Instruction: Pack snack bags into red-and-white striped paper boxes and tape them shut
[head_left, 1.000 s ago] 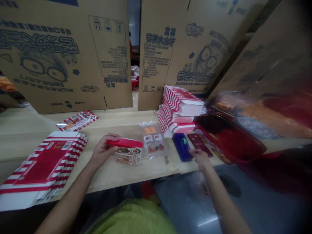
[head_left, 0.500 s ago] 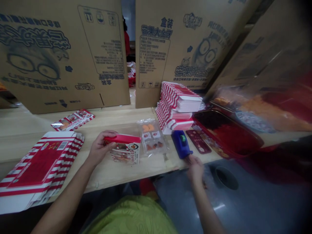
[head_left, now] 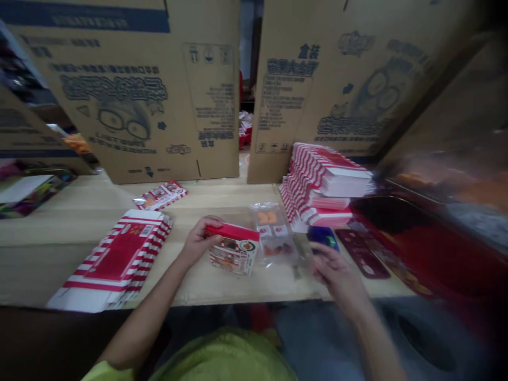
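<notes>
My left hand [head_left: 202,241] is closed around the left end of a small printed box [head_left: 234,251] with a red top edge, held tilted above the table. Right of it lies a clear plastic tray pack [head_left: 275,238] with orange pieces, small white packets and brown pieces in its compartments. My right hand [head_left: 333,272] is in front of a blue tape dispenser [head_left: 323,237], partly covering it. Its thumb and fingers are drawn together in a pinch; blur hides whether tape is between them.
Flat striped cartons [head_left: 115,254] lie stacked at left, with a printed card [head_left: 161,196] behind them. More striped cartons [head_left: 321,180] are piled at right, near a dark red card [head_left: 362,253] and a red tray [head_left: 413,248]. Large cardboard boxes [head_left: 170,106] stand along the back.
The view has swung left, so the table things sit further right in the picture. My right hand has moved from the dispenser's near end to in front of it. My left hand keeps the box.
</notes>
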Tool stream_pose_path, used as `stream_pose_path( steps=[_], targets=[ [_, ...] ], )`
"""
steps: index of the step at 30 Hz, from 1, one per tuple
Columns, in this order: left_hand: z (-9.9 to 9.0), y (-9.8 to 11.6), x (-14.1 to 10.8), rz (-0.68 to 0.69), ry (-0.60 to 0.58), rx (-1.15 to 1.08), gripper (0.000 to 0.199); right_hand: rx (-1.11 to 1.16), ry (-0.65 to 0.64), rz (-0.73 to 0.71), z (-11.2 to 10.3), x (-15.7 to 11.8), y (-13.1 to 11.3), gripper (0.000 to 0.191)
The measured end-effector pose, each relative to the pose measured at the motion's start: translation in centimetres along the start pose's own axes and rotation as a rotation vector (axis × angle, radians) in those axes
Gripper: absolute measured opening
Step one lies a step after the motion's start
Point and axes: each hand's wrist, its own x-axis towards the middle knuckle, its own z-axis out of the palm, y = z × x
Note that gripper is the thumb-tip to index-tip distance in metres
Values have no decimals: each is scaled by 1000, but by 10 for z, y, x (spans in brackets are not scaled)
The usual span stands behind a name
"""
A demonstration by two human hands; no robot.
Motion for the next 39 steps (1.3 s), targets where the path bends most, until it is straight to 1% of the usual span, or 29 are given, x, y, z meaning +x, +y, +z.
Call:
stream_pose_path(
  steps=[1,3,5,7,9,10,12,16,20,23,29,31,34,37,39],
  targets=[
    [0,0,-1,14,-8,-4,22,-14,-130,-11,14,9,-21,53],
    [-1,1,-4,46,-34,-19,22,-75,-430,-27,46,28,-58,63],
    [-2,1,-8,68,-64,-36,22,-143,-703,-39,81,48,-84,60],
    [-2,2,-12,89,-81,-47,21,-201,-952,-29,114,66,-98,51],
    [-1,2,-14,112,-83,-53,21,-287,-1156,-11,140,79,-102,43],
    [-1,2,-15,124,-83,-56,21,-338,-1231,-5,150,84,-102,40],
    [-1,2,-15,138,-84,-65,21,-430,-1316,2,164,91,-101,36],
    [-1,-1,-14,128,-90,-99,21,-534,-1378,8,175,96,-102,32],
    [-2,-4,-13,118,-95,-125,23,-611,-1423,-48,179,101,-106,29],
    [-1,-5,-13,118,-94,-123,23,-629,-1425,-81,181,104,-105,29],
    [-1,-2,-15,139,-84,-106,23,-658,-1424,-98,182,105,-101,29],
    [-2,-2,-16,136,-79,-97,23,-651,-1414,-61,181,106,-98,31],
    [-2,-3,-17,131,-84,-92,23,-546,-1381,25,178,108,-86,36],
    [-3,-5,-18,138,-94,-109,24,-432,-1310,119,171,110,-67,39],
    [-2,-6,-18,138,-91,-120,25,-312,-1253,203,167,108,-53,40]
  ],
)
